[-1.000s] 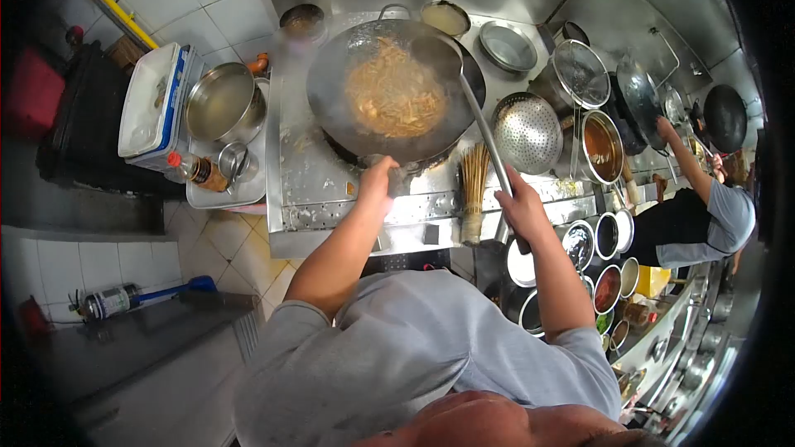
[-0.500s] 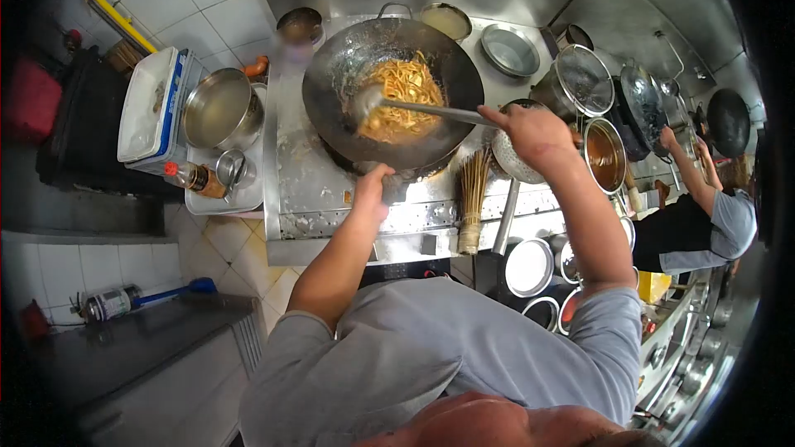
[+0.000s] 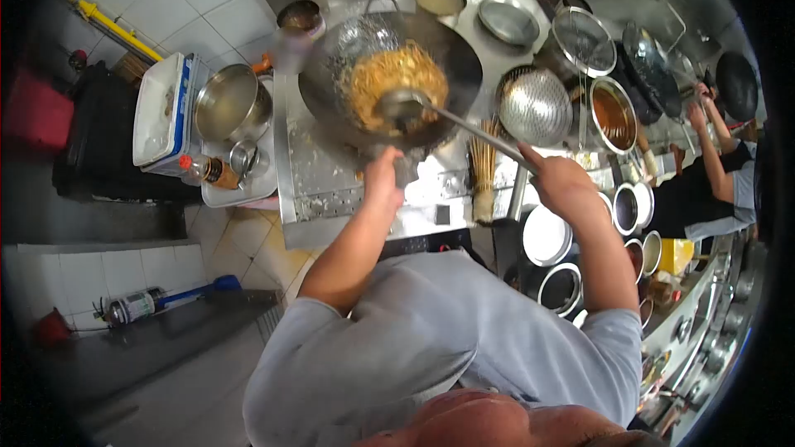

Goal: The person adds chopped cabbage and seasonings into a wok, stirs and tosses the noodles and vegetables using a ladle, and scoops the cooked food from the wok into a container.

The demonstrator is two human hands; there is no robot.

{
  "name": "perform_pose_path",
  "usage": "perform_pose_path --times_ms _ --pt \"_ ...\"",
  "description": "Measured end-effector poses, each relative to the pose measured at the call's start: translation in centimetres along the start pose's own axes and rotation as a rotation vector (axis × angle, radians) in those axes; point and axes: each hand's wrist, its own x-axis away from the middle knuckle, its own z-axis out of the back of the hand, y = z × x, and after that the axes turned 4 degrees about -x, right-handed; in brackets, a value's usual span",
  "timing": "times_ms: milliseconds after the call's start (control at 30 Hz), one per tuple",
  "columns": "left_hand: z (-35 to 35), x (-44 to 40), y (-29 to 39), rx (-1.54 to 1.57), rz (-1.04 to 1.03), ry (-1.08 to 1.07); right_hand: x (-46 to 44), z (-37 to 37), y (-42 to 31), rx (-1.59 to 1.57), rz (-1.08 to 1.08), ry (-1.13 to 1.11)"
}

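A large dark wok (image 3: pixel 327 87) sits on the stove with a heap of brown, sauce-coated noodles (image 3: pixel 385 70) in it, blurred by motion. My right hand (image 3: pixel 567 189) is closed round the end of a long-handled ladle (image 3: pixel 472 131); the ladle's bowl rests among the noodles near the side of the wok closest to me. At that near rim, my left hand (image 3: pixel 385 182) is closed on the wok, thumb on top. The exact spot it grips is partly hidden and blurred.
Right of the wok lie a bamboo brush (image 3: pixel 483 174), a perforated strainer (image 3: pixel 535 108) and a pot of reddish-brown sauce (image 3: pixel 614 113). A metal pot (image 3: pixel 233 103) and a sauce bottle (image 3: pixel 203 169) stand left. Another person (image 3: pixel 720 174) works at far right.
The ladle has swung from the wok's left side toward me, and my right hand has moved down and right. The noodles have shifted and spread. My left hand stays at the near rim.
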Motion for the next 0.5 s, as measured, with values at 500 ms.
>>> perform_pose_path --times_ms 500 --pt "0.2 1.1 0.1 0.039 -0.022 -0.061 3.9 -1.2 1.6 -0.229 -0.025 -0.007"
